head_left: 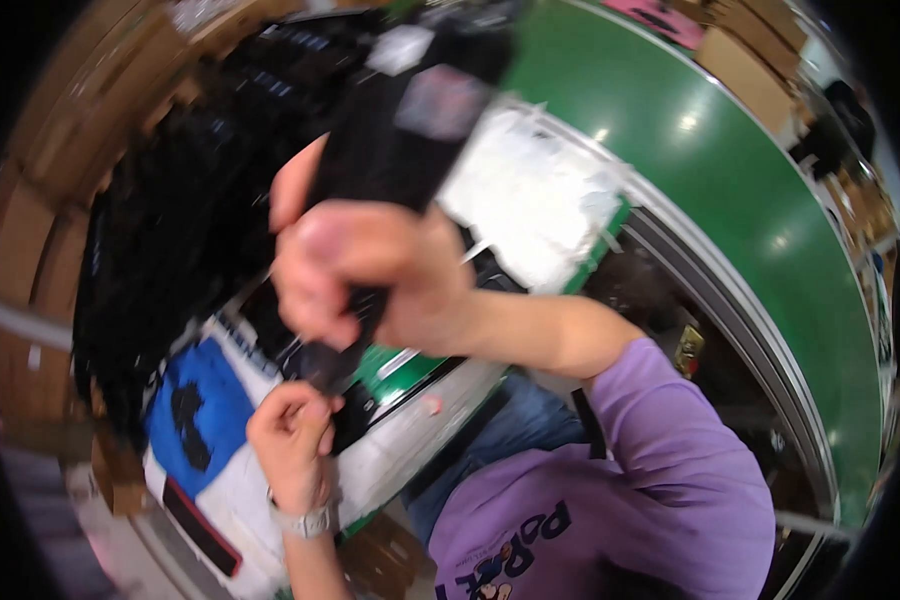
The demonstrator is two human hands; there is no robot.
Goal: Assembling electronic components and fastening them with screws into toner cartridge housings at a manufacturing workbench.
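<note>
My right hand (370,265) is closed around a long black item (385,150), raised over the table and blurred by motion. A white patch and a pale label-like patch show on its upper part; its exact kind cannot be made out. A narrow dark end hangs below the fist. Close to that end is my left hand (295,440), with a watch on the wrist and the fingers curled in a pinch. Whatever is between those fingers is too small or hidden to name.
A large heap of black items (190,200) fills the left side, with cardboard boxes (35,220) beyond. A blue cloth (205,405) lies on the white-covered table (415,425). A white padded sheet (540,190) is behind my right hand. A green conveyor-like surface (760,190) curves along the right.
</note>
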